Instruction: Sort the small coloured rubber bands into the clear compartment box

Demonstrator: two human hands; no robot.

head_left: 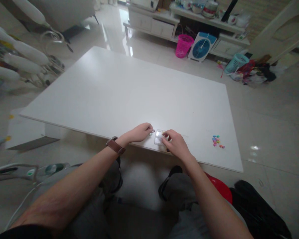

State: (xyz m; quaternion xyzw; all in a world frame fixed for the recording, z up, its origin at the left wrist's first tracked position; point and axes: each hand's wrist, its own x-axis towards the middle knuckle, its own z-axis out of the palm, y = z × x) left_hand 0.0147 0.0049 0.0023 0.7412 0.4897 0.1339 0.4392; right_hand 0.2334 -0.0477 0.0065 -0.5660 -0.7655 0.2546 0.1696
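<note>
A small clear plastic box [158,137] with compartments lies close to the table's near edge, between my hands. My right hand [175,142] is curled round the box's right side, thumb and fingers on it. Just left of the box, my left hand [141,132] has its thumb and fingers pinched together. A tiny shiny piece [153,131] shows at those fingertips, too small to name. Over to the right lies a loose cluster of small colourful pieces [215,140], apart from both hands.
The white table [144,86] spans the middle of the view. Beyond it stand a pink basket [183,45], a blue-and-white fan [201,47] and a turquoise basket [236,63]. A red seat [220,187] is beneath the near right edge.
</note>
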